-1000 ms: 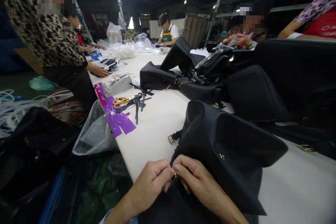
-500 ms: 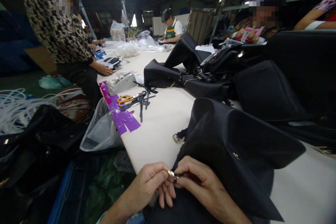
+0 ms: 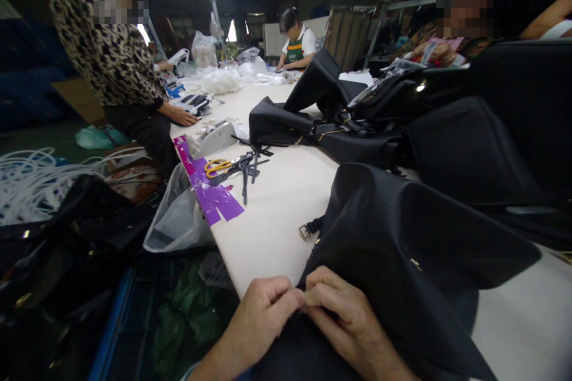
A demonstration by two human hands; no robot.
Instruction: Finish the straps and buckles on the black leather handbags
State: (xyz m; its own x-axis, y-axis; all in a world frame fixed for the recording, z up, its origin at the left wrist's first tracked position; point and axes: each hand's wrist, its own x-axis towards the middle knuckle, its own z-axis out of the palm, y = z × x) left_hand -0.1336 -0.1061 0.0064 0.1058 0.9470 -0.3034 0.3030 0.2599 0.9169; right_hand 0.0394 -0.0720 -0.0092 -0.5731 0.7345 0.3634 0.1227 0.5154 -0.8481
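Black pebbled-leather handbag (image 3: 402, 238) is directly ahead of you and to your right, its body running away from your hands across the worktop (image 3: 272, 208), long axis pointing toward the right edge of view. Your right hand (image 3: 348, 324) is the nearer one: it lies on the leather, with its fingers curled over the bag's top edge. Your left hand (image 3: 263, 321) comes in from the left, above the worktop's near edge, and meets it there. Both hands are closed to a pinch, fingertips (image 3: 295, 296) together at that edge. Whatever sits between them is hidden, so you can't tell what they're gripping. Lower part of the bag drops away below your hands, toward you. Just left of the bag, a metal buckle (image 3: 305, 231) on a black strap lies on the worktop. Further left: yellow-handled scissors (image 3: 217, 168), loose black straps (image 3: 245, 171), purple tape (image 3: 218, 202) stuck on the worktop, and a clear plastic bag (image 3: 176, 214) at its edge. Up the worktop, more black handbags (image 3: 279, 124) lie in a heap. Across from them, a co-worker in a leopard-print top (image 3: 102, 41) has a hand (image 3: 179, 113) on the worktop.
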